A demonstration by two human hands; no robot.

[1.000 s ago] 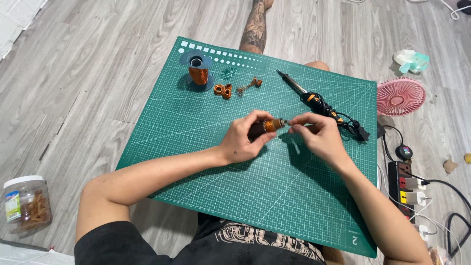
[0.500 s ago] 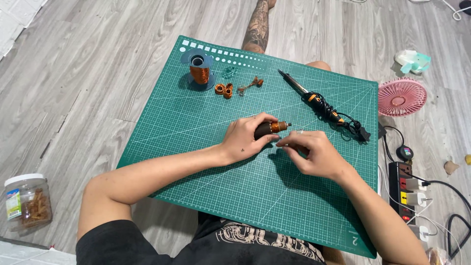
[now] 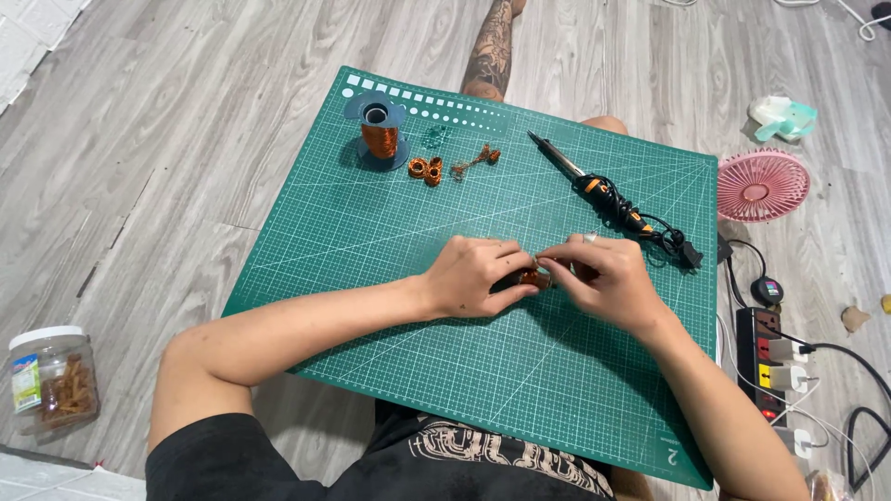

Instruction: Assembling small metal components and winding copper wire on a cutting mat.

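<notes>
Nearest the person's lap, the green gridded cutting mat (image 3: 390, 306) lies across the knees on the grey plank floor (image 3: 167, 139), and over its middle the two hands meet. The left hand (image 3: 473, 276) is closed around a small dark cylindrical part wound with copper wire (image 3: 533, 276), and the right hand (image 3: 608, 278) pinches its copper end from the other side, fingers curled over so most of the part is hidden. Off the mat at the near left stands a clear plastic jar with a white lid (image 3: 48, 378); at the near right a power strip with plugs (image 3: 775, 357) lies on the floor. Farther up the mat, an orange-handled soldering iron with a black cord (image 3: 608, 195) lies just beyond the right hand, then loose copper coils (image 3: 427, 169) and a blue spool of copper wire (image 3: 379, 134). A pink round fan (image 3: 759, 184) sits past the mat's right edge. Since half a second ago, the right hand has come back up against the left, and both have drawn closer together.
</notes>
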